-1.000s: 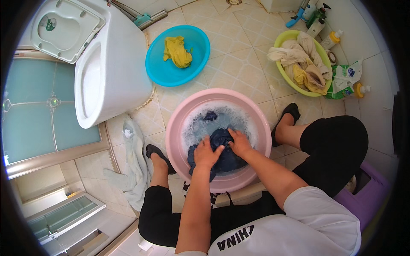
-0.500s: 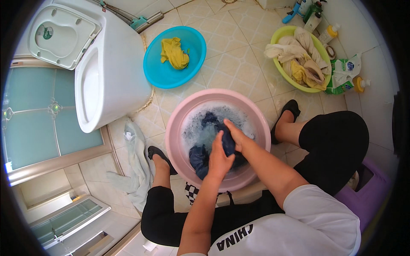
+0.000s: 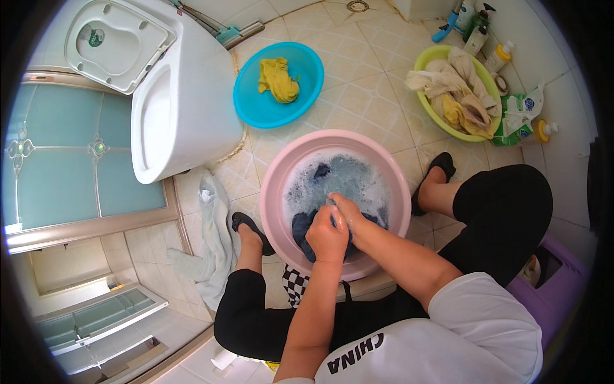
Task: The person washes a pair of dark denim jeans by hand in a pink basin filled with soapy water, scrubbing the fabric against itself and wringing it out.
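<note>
Head view, both hands now bunched together, left hand [image 3: 326, 235], right hand [image 3: 346, 210], gripping dark garment [image 3: 303, 226].

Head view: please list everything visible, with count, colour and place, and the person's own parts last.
pink basin: 1, pink, on floor between the feet, soapy water inside
dark garment: 1, dark blue, in pink basin, gripped
blue basin: 1, blue, beyond pink basin
yellow cloth: 1, yellow, in blue basin
green basin: 1, yellow-green, upper right, beige and yellow laundry inside
bottles: several, top right
toilet: 1, white, upper left
towel: 1, pale, on floor left
left hand: gripping dark garment
right hand: gripping dark garment
</note>
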